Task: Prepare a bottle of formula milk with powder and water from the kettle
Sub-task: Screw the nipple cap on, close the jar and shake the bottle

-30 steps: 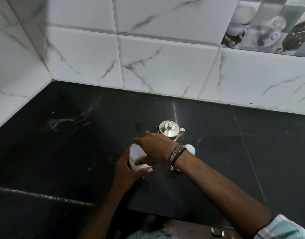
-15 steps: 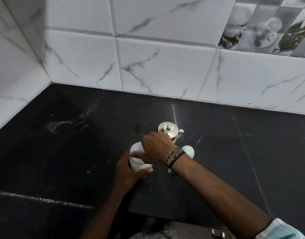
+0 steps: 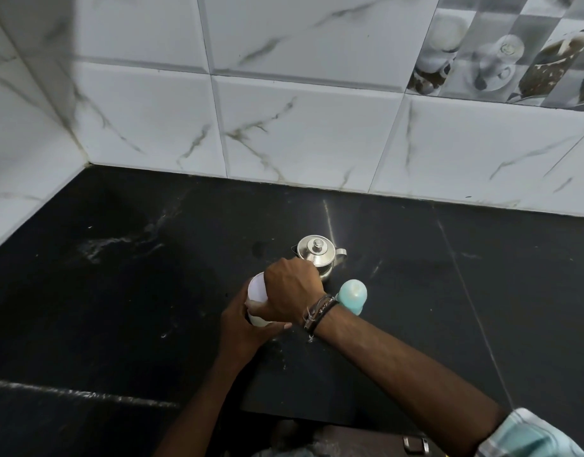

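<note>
Our left hand (image 3: pixel 242 324) wraps the small white plastic tub (image 3: pixel 258 300) from the near side, fingers curled round its wall. Our right hand (image 3: pixel 292 288) lies over its top, fingers curled down; what they pinch we cannot tell. The tub stands upright, its axis vertical. Beyond the right hand is the small steel kettle (image 3: pixel 318 253); just beside the right wrist, the pale blue-capped bottle (image 3: pixel 352 293). The black stone worktop (image 3: pixel 119 291) is open toward the left corner.
</note>
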